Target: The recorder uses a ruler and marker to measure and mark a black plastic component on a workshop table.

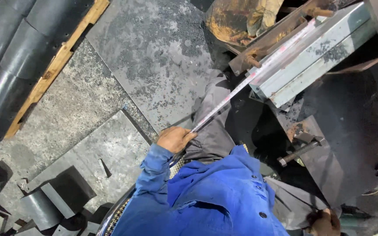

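Metal workshop: steel plates [154,57], offcuts [53,201]

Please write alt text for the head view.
A person in a blue jacket holds a tape measure in the left hand, stretched up along a pale metal beam. The right hand rests low by a threaded bolt.

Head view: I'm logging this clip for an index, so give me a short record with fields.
left hand: shut on the thin white measuring tape
tape run: stretched up along the pale grey steel channel
right hand: at the lower frame edge, grip unclear
other person: yellowish gloved hand by the tape's far end
nearby: dark threaded steel bolt
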